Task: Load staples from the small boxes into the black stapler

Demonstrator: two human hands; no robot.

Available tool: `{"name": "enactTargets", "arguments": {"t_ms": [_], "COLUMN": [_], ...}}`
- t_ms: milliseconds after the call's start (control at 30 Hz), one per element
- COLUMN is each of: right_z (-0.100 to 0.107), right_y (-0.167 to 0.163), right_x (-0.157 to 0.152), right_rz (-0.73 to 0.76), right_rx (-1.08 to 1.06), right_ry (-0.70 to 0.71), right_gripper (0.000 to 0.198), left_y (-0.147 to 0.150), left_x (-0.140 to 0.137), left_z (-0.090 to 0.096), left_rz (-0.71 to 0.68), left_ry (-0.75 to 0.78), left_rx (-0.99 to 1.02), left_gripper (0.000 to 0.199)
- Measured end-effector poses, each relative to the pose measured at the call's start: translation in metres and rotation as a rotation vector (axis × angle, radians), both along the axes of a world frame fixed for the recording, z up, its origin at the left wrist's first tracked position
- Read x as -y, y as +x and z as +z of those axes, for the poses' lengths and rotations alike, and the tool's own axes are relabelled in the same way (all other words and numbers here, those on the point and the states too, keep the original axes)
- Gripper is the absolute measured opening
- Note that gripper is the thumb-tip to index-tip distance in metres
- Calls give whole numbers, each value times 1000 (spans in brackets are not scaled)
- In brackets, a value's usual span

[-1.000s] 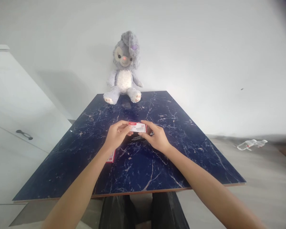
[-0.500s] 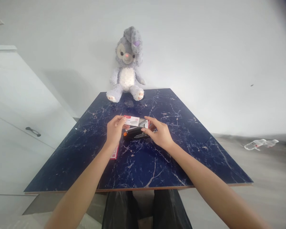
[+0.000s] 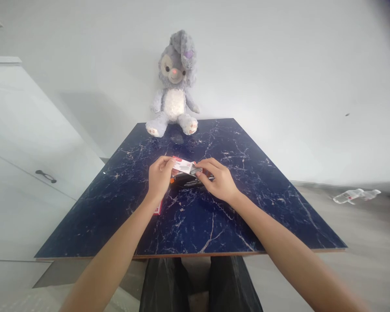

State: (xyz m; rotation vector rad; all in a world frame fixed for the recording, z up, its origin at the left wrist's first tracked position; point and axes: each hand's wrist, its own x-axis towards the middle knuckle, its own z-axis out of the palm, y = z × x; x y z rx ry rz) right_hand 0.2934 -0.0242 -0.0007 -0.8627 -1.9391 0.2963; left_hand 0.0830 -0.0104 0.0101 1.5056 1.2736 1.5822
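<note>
My left hand (image 3: 160, 177) is closed round the left end of a small white and red staple box (image 3: 183, 165), its thumb on the printed face. At the box's right end, my right hand (image 3: 217, 178) pinches a grey strip of staples (image 3: 195, 171) between thumb and fingers. The strip sticks out of the box's end, and its far part is hidden by the fingers. Just below the box lies a black stapler (image 3: 190, 180) with an orange tip at its left. A flat red and white box (image 3: 157, 208) lies partly hidden under my left wrist.
The dark blue marbled table (image 3: 195, 229) spreads out below my hands. A grey plush rabbit (image 3: 174, 93) sits at its far edge against the wall. A white cabinet (image 3: 26, 173) stands on the left; a clear plastic bottle (image 3: 347, 196) lies on the floor at right.
The staple box has tilted, its right end now lower. My right fingers have shifted onto the grey strip at the box's end. The view has moved slightly.
</note>
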Motion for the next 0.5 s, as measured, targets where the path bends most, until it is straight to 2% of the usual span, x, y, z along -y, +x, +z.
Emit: {"name": "enactTargets", "arguments": {"t_ms": [200,333,433,500], "right_z": [-2,-1,2,4], "right_y": [3,3,2,1], "right_x": [-3,-4,-2,-2], "right_rz": [46,14,-53,-101], "right_rx": [74,128,22,-115], "right_ry": [16,81,91,33], "right_gripper": [21,19,18,19], "left_y": [2,5,6,5], "left_x": [5,7,5,2], "left_z": [3,4,2,0], "left_rz": [-35,-32,29,65], "left_ry": [4,4,17,29], "left_rx": [-33,-47,-24,10], "left_gripper": [23,24,24,25]}}
